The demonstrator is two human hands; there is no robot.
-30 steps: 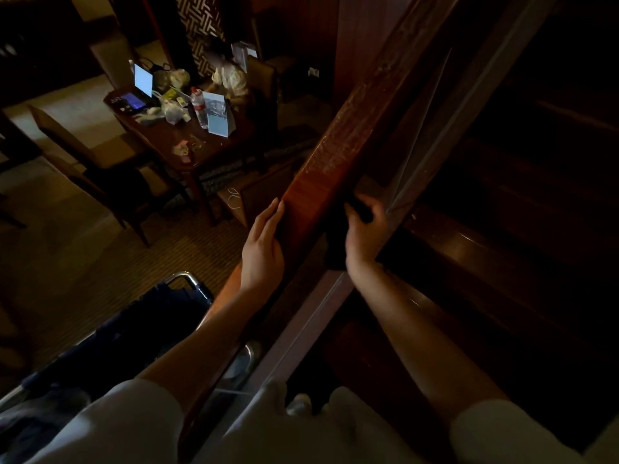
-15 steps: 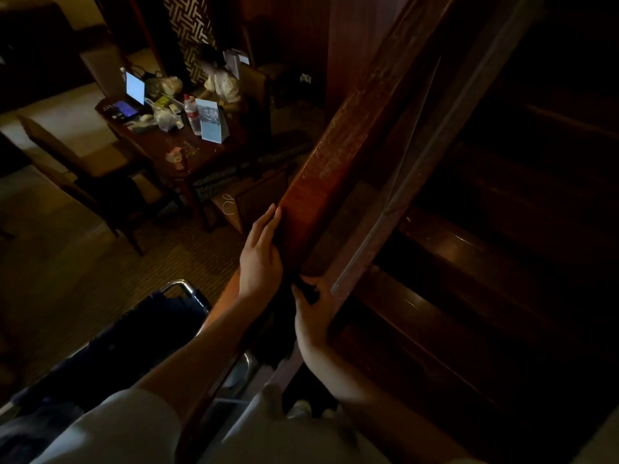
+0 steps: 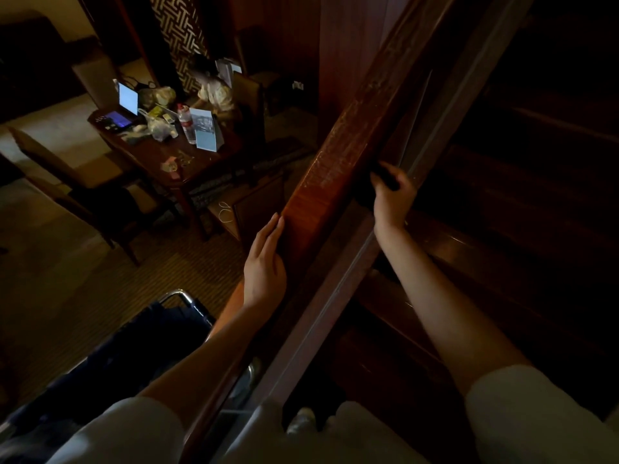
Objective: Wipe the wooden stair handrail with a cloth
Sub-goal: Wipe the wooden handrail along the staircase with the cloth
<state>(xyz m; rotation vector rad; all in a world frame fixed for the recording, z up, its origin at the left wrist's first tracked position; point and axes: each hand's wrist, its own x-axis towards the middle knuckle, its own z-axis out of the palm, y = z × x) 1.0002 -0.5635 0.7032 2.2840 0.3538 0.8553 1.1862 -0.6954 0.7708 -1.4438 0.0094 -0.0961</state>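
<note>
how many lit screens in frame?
2. Both are on the table, at its far-left corner: a white upright screen and a blue screen lying flat just in front of it. The clutter and the dark could hide others.

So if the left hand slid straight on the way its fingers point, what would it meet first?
Probably nothing: the left hand points up along the handrail, whose side looks bare ahead, though it's dim.

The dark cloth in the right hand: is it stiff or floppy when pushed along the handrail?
Probably floppy: the cloth bunches under the curled fingers of the right hand. It likely slides easily, since the handrail looks polished and glossy.
</note>
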